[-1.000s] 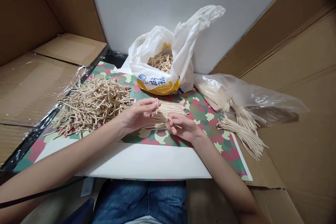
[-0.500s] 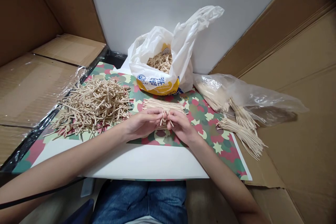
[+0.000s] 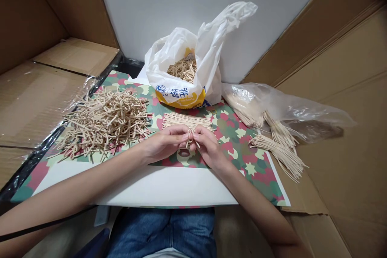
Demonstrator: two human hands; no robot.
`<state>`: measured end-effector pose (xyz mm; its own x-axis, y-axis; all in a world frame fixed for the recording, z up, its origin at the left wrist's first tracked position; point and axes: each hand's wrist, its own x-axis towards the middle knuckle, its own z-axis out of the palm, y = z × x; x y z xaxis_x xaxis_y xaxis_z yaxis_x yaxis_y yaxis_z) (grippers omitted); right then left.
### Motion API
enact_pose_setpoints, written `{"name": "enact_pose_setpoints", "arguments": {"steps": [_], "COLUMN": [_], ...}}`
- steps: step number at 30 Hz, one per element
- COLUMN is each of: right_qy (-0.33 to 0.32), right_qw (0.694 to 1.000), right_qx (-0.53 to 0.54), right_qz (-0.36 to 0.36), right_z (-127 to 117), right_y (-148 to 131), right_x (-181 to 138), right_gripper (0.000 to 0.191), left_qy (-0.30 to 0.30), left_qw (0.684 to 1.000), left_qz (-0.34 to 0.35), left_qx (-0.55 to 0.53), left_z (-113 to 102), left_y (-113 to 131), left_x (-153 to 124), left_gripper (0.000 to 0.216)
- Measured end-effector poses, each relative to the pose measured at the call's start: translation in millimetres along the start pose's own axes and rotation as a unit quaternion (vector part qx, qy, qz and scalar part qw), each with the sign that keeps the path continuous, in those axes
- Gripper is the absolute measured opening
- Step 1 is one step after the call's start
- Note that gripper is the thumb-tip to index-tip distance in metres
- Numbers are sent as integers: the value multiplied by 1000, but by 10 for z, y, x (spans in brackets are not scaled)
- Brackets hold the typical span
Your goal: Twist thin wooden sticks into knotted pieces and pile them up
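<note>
My left hand point(image 3: 165, 144) and my right hand point(image 3: 208, 146) meet over the middle of the camouflage-patterned mat point(image 3: 242, 145). Both pinch one thin pale strip point(image 3: 190, 138), which is bent into a small loop between the fingertips. Just behind the hands lies a flat bundle of straight strips point(image 3: 187, 120). A big heap of knotted strips point(image 3: 104, 123) is piled on the mat to the left of my left hand.
A white plastic bag point(image 3: 184, 68) holding more knotted pieces stands at the back by the wall. A clear bag point(image 3: 290, 109) with bundles of straight strips point(image 3: 281, 149) lies at the right. Cardboard sheets enclose both sides; a white board point(image 3: 157, 187) forms the near edge.
My hands came together and moved slightly nearer, away from the straight bundle. The single strip, first held over the bundle, is now bent into a loop between both hands' fingertips.
</note>
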<state>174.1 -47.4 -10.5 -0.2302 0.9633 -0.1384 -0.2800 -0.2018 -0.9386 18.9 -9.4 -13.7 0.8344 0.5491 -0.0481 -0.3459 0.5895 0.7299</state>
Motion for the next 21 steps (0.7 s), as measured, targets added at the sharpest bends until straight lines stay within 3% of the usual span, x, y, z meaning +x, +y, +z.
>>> {"name": "enact_pose_setpoints", "arguments": {"steps": [3, 5, 9, 12, 16, 21], "right_qy": [30, 58, 71, 44, 7, -33], "right_qw": [996, 975, 848, 779, 750, 745], "right_qx": [-72, -196, -462, -553, -602, -626], "right_qz": [-36, -90, -250, -293, -273, -227], "right_z": [7, 4, -17, -45, -90, -142], "right_y": [-1, -8, -8, 0, -6, -18], "right_x": [-34, -64, -105, -98, -62, -35], "right_gripper": [12, 10, 10, 12, 13, 13], "left_qy": [43, 97, 166, 160, 117, 66], "left_qw": [998, 987, 909, 833, 755, 714], "left_qz": [3, 20, 83, 120, 148, 130], "left_qx": [36, 123, 373, 517, 628, 685], "left_z": [40, 56, 54, 43, 35, 37], "left_y": [40, 74, 115, 119, 133, 183], "left_x": [2, 11, 30, 23, -19, -64], "left_gripper": [13, 16, 18, 17, 17, 19]}}
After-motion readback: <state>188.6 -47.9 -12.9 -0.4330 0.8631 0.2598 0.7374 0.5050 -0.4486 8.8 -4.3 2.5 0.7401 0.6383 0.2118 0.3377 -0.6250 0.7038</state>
